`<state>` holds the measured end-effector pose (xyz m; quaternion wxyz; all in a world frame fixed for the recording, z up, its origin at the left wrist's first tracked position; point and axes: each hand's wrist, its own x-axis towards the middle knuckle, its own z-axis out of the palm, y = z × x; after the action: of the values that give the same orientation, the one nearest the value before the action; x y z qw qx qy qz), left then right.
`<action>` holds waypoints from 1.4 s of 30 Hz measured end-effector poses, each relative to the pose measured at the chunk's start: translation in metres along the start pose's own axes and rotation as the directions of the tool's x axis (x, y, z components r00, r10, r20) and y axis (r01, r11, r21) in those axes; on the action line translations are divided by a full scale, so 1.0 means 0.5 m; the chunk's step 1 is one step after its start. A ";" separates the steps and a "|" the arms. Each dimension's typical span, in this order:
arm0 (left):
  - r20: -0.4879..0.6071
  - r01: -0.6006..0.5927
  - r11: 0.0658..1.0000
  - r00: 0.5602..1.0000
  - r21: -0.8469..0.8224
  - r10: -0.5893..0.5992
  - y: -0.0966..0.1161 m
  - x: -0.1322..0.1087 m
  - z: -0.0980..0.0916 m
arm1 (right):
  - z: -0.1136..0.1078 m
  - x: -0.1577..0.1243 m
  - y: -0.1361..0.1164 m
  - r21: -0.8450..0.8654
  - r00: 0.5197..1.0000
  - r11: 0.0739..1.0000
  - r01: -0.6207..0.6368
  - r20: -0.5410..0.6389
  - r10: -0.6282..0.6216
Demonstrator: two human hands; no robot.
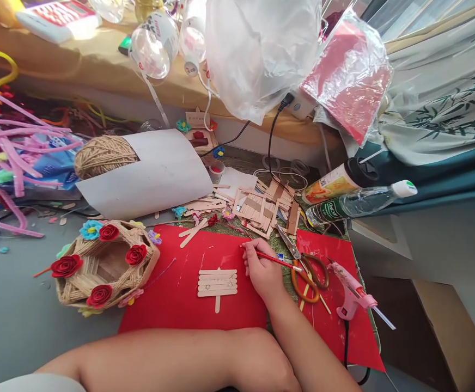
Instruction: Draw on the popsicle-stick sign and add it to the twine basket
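My right hand (pixel 262 269) is closed around a red pencil (pixel 276 258), its fingertips resting on a red sheet (pixel 172 294). Just left of that hand lies a small sign of craft sticks (pixel 217 284), several laid side by side over one upright stick, with faint drawn stars and marks. My left arm lies across the bottom of the view. At its end my left hand (pixel 264 362) bends down beside my right forearm, its fingers hidden. Scissors (pixel 309 277) with brown handles lie right of my right hand.
A twine-wrapped basket (pixel 107 267) with paper roses stands left. Behind are a twine ball (pixel 107 155), white paper (pixel 159 174) and piled craft sticks (pixel 257 209). A pink glue gun (pixel 352 294), a water bottle (pixel 355 202) and a lidded cup (pixel 335 179) stand or lie right.
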<state>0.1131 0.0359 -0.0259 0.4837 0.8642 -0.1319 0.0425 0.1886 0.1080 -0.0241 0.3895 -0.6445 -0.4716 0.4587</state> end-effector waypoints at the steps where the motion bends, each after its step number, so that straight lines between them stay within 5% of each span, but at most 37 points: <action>1: 0.008 -0.005 1.000 1.000 -0.004 0.005 -0.002 0.000 0.002 | 0.001 0.000 0.000 -0.025 1.000 1.000 0.008 -0.003 -0.008; 13: -0.093 -0.018 0.983 0.996 -0.184 0.001 -0.046 0.023 0.057 | 0.001 0.003 -0.011 -0.037 1.000 0.999 -0.013 0.007 0.013; 20: -0.108 -0.006 0.981 0.994 -0.196 -0.016 -0.048 0.022 0.050 | -0.003 -0.008 -0.005 0.090 0.999 0.996 -0.029 -0.030 0.032; 31: -0.083 0.039 0.975 0.995 -0.217 -0.059 -0.035 0.023 0.028 | -0.008 0.000 -0.008 -0.125 0.994 0.989 0.076 0.093 -0.065; 37: -0.047 0.083 0.972 0.994 -0.220 -0.095 -0.027 0.028 0.019 | 0.003 -0.002 -0.015 -0.078 0.998 0.997 -0.019 -0.058 0.015; 42: -0.036 0.083 0.973 0.995 -0.216 -0.093 -0.024 0.029 0.014 | 0.001 -0.004 -0.009 0.065 0.997 0.998 -0.012 -0.071 0.017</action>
<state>0.1298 0.0334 -0.0365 0.5784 0.8108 -0.0859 0.0265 0.1868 0.1070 -0.0195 0.4235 -0.6511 -0.4375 0.4531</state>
